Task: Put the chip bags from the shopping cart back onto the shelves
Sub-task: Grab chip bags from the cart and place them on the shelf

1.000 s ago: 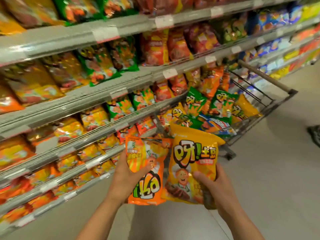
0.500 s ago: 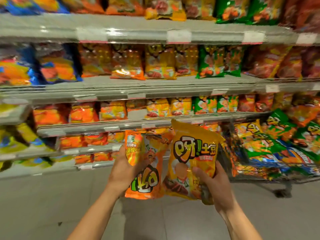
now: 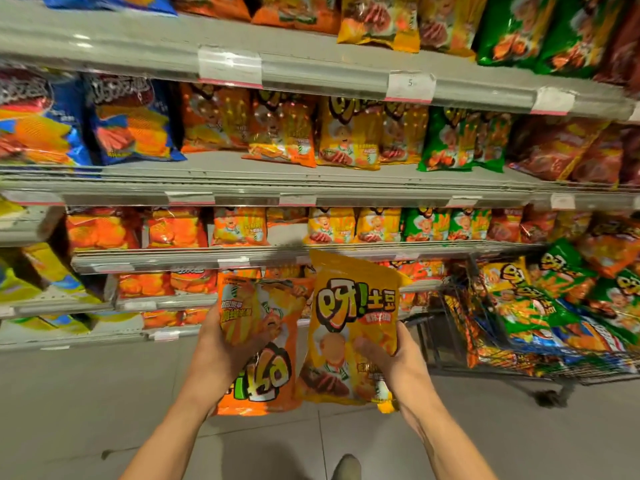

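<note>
Chip bags (image 3: pixel 353 327) face stocked shelves (image 3: pixel 311 188); shopping cart (image 3: pixel 519 362) right.

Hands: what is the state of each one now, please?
Left hand: holds the orange chip bag.
Right hand: holds the yellow chip bag.

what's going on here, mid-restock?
A person faces the snack shelves holding two chip bags. The left hand grips an orange bag turned upside down; the right hand grips an upright yellow bag. Neither is shelved yet. The shopping cart at right is full of bags.
</note>
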The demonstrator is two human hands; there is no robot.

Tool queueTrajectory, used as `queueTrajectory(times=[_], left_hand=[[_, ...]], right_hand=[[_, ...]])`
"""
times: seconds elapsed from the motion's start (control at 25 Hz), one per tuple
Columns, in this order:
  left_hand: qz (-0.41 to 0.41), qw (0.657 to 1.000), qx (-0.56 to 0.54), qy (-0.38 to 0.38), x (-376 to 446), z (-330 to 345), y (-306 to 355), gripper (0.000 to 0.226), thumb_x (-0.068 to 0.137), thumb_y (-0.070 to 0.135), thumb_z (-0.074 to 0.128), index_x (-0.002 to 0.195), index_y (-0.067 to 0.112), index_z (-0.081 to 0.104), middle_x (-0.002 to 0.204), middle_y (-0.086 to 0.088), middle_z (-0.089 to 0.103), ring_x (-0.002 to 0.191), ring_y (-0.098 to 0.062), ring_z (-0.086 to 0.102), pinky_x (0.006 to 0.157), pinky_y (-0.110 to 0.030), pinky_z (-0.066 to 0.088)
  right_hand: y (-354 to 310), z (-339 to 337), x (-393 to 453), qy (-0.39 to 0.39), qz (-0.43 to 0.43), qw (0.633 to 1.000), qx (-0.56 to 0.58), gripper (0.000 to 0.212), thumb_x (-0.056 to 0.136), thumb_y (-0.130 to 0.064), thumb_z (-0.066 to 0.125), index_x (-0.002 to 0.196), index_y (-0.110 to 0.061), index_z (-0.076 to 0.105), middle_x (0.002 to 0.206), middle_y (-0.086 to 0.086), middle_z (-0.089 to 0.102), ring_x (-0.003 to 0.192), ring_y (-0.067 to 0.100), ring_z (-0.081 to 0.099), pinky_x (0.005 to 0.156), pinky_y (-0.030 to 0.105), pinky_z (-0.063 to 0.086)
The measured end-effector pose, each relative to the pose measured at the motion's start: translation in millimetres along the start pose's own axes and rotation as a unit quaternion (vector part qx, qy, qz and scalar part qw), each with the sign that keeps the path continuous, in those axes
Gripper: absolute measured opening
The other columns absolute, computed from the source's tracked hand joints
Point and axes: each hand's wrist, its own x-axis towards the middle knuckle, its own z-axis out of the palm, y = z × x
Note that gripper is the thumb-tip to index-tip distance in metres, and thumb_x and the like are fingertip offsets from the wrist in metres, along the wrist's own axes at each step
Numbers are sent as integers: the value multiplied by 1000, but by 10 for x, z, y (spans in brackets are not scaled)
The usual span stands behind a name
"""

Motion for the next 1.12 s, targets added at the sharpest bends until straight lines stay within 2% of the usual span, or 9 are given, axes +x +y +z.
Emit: queueTrajectory(times=[0.12,0.2,0.28,0.56,0.64,0.76,0.84,1.0,1.12], left_hand=[[-31,996,72,33,188,65,54,82,59,58,89,131,42,53,118,12,70,108,-7,66,80,-22,55],[-56,995,69,36,344,176,91,89,61,53,91,137,38,48,127,7,64,117,-16,62,94,-40,54],[-67,995,62,44,528,309,132,84,66,46,91,137,35,48,125,3,67,115,-18,65,96,-46,55],[-73,990,52,105,1224,852,604,74,66,44,88,130,35,52,113,9,74,99,-7,72,83,-32,60],[-63,989,52,123,1391,1003,791,70,64,50,85,126,41,52,106,18,75,92,0,72,73,-19,56],[-51,983,70,162,1533,1132,978,62,62,55,82,116,46,52,95,33,71,83,13,68,67,-14,49],[-45,979,69,185,1558,1157,1019,62,62,53,82,115,42,52,90,39,69,78,17,66,65,-14,46],[-47,976,35,208,1494,1112,970,70,64,45,87,125,40,52,104,15,76,87,-7,76,73,-33,58],[-61,973,17,220,1436,1055,950,63,64,46,88,118,45,54,105,10,77,88,-15,77,73,-46,62]], right_hand=[[-5,-37,212,5,22,1000,9,52,74,-36,85,121,-30,63,109,-7,78,103,13,74,77,25,60],[-27,-114,403,-4,26,1000,12,58,72,-42,85,123,-27,64,113,-3,77,108,18,72,90,40,58],[-116,-216,649,-15,20,1000,6,65,67,-52,86,124,-30,64,113,-5,77,106,14,73,92,40,56],[-764,-756,1712,-39,-13,998,-57,55,65,-48,83,116,-38,64,98,-20,77,88,1,74,63,11,55],[-1078,-962,2040,-46,-32,997,-50,49,67,-48,83,112,-37,66,99,-16,78,90,6,75,64,16,58],[-1551,-1269,2627,-23,-70,997,-9,39,76,-43,83,111,-33,69,103,-5,79,95,18,76,79,44,64],[-1854,-1428,3075,-1,-104,994,18,36,80,-35,82,113,-31,68,106,-3,78,101,23,75,86,49,61],[-2270,-1576,3806,-13,-168,985,-25,52,86,-11,78,134,-8,58,128,13,69,121,27,65,102,43,54],[-2241,-1645,4039,-34,-167,984,-54,44,87,-3,75,128,-7,60,123,12,70,113,18,68,104,41,54]])
